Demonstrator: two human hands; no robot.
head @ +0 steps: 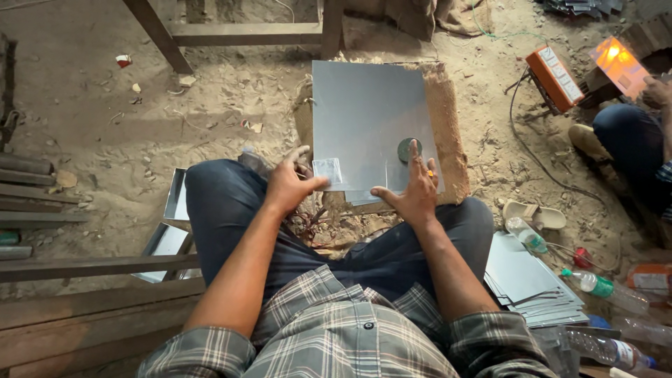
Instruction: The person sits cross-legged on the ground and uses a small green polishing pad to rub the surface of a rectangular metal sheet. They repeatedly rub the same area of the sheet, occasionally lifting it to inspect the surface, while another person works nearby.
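Sandy floor, metal sheet (364, 119) under both hands (290, 185), near edge

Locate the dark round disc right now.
Head view: the dark round disc lies on the metal sheet, lower right area, just above the right hand.

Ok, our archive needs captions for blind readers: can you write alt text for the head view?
A seated person's left hand and right hand rest on the near edge of a grey metal sheet lying on a brown mat on sandy ground. A stack of sheets lies beside.
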